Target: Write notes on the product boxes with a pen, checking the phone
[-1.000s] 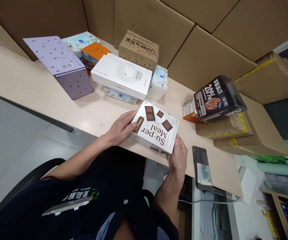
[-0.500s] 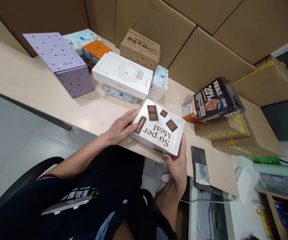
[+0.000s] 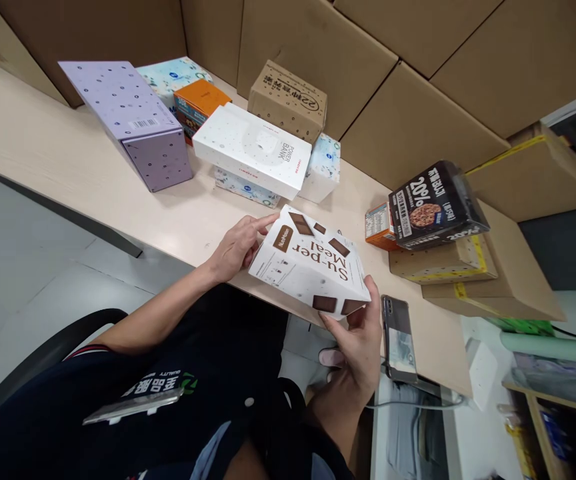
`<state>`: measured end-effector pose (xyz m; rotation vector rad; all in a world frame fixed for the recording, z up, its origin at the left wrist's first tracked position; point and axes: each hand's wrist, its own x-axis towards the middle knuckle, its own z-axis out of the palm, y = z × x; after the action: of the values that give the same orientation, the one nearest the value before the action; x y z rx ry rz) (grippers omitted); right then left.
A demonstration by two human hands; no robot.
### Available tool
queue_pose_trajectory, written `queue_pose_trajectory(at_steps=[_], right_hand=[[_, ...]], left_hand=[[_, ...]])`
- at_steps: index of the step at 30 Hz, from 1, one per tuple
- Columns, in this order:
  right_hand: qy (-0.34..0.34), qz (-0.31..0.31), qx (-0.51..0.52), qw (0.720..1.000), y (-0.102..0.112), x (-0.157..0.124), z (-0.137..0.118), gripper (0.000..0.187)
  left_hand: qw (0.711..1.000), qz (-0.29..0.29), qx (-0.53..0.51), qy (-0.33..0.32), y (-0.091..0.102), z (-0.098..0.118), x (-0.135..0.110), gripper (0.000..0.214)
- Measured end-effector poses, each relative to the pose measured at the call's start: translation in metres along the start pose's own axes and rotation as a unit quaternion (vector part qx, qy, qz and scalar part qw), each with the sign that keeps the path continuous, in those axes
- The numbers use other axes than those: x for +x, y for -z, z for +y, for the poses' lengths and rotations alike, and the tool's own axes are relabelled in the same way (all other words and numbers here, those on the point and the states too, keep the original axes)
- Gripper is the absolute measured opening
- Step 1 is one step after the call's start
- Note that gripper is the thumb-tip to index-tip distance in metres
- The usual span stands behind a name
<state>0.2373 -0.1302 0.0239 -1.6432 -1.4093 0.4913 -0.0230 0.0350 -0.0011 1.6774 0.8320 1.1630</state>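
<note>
Su-per Meal box held up in front of a packed cluster of cartons

The NutriMotion Su-per Meal box (image 3: 313,263) is tilted, just in front of the white POWER BANK box (image 3: 255,147) and a little to its right; whether its underside meets the desk (image 3: 193,223) cannot be told. The right hand (image 3: 361,333) pinches its right end, thumb at the near side and fingers around the end. The left hand (image 3: 238,247) touches its left end, forefinger stretched along the corner and other fingers bent; how firmly these grip is hidden.

Directly beyond the held carton, the POWER BANK box blocks the way, set over a light-blue patterned box (image 3: 245,189). To its left stands a lilac patterned box (image 3: 155,150); behind its left end come an orange box (image 3: 203,99) and a blue floral box (image 3: 178,75). Behind its right end is a brown carton printed "22" (image 3: 288,93), and beside that end a blue-and-white box (image 3: 324,163). Well to its right is a black "20%" cookie pack (image 3: 435,203); to its right and nearer the person, a smartphone (image 3: 399,333) lies near the right hand.
</note>
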Motion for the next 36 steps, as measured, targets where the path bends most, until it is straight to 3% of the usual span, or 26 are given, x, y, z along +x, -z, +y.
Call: queue_pose_trajectory(at_steps=[5,8,15,18,27,32,36], right_hand=[[0.065,0.039,-0.035,0.996,0.001,0.009,-0.007,0.094],[0.093,0.062,-0.006,0.994,0.001,0.015,-0.015,0.091],[-0.011,0.16,0.052,0.986,-0.002,0.028,-0.008,0.102],[-0.024,0.144,0.076,0.986,-0.001,0.037,-0.004,0.098],[-0.08,0.027,0.038,0.996,0.001,0.047,-0.001,0.086],[-0.079,0.035,0.053,0.995,-0.006,0.044,-0.009,0.08],[-0.115,0.04,0.036,0.992,-0.005,0.045,-0.014,0.07]], left_hand=[[0.999,-0.022,0.027,-0.027,0.003,0.014,0.005,0.077],[0.998,-0.028,0.024,-0.051,0.005,0.017,0.006,0.079],[0.99,-0.082,-0.039,-0.107,0.005,0.011,0.003,0.06],[0.989,-0.108,-0.054,-0.08,0.005,0.013,0.002,0.055],[0.994,-0.053,-0.091,0.002,-0.007,0.015,0.004,0.061],[0.998,-0.045,-0.041,-0.001,-0.006,0.013,0.004,0.059],[0.999,-0.044,0.021,-0.005,-0.003,0.014,0.003,0.058]])
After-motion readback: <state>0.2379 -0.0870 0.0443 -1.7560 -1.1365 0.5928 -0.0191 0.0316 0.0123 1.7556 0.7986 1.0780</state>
